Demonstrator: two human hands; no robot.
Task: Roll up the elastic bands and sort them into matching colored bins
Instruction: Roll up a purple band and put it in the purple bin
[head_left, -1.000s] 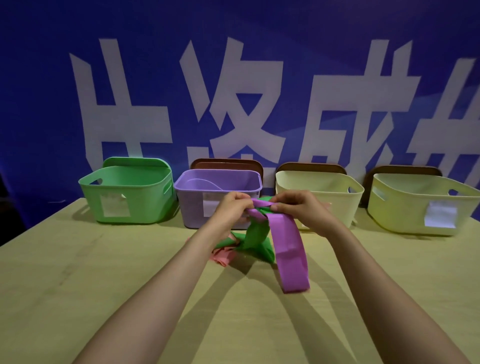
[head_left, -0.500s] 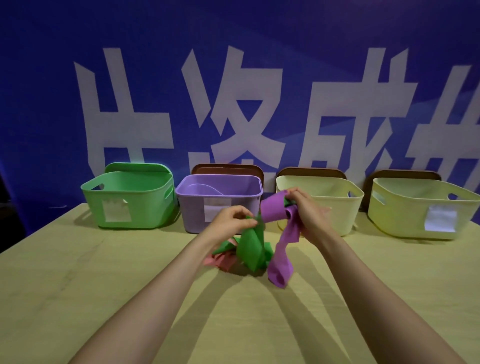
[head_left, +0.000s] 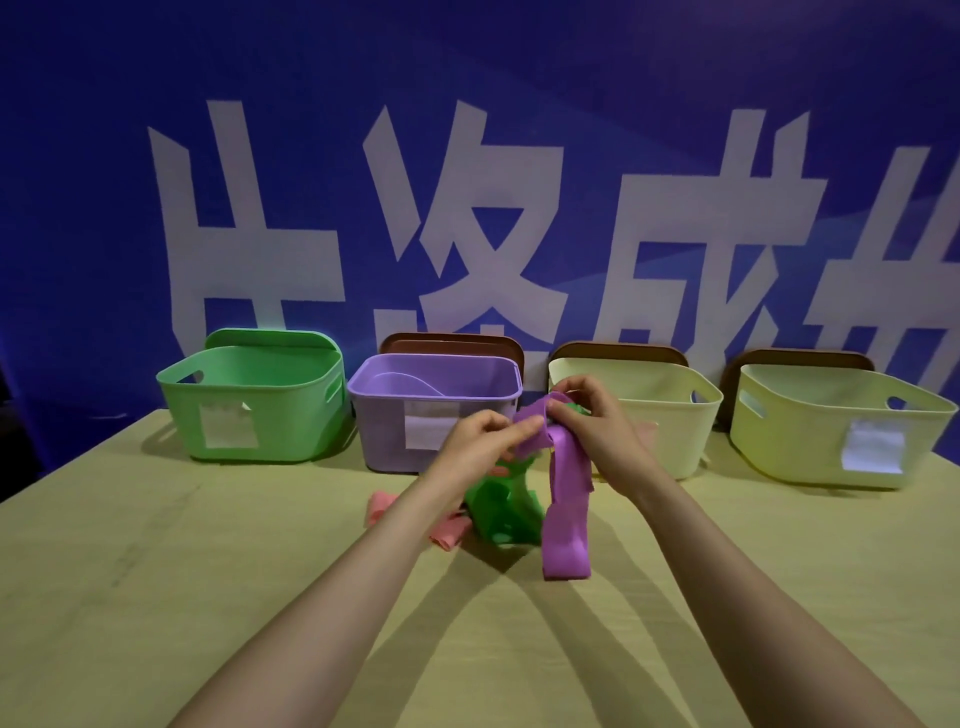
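Behind everything hangs the blue banner (head_left: 104, 208) with big white characters. The pale table (head_left: 156, 597) runs from me out to it. Four bins stand in a row along the far edge: the green bin (head_left: 291, 415) at the left, the purple bin (head_left: 379, 436) next, then a cream bin (head_left: 670, 431) and a yellow-green bin (head_left: 810, 441) at the right.

In front of the purple and cream bins I hold the purple band (head_left: 566, 525) up by its top, and its long flat loop hangs down until the low end meets the table. The green band (head_left: 501, 514) is bunched just left of it, apparently tangled with it. A pink band (head_left: 447, 535) lies crumpled on the table beyond that.

My left hand (head_left: 475, 441) and right hand (head_left: 597, 426) both pinch the purple band's upper end, fingertips close together. A scrap of green shows by my right fingers, though I cannot tell whether I grip it.

The band looks light, limp and stretchy. It will probably spring open unless I take one flat end, keep it taut and roll tightly.
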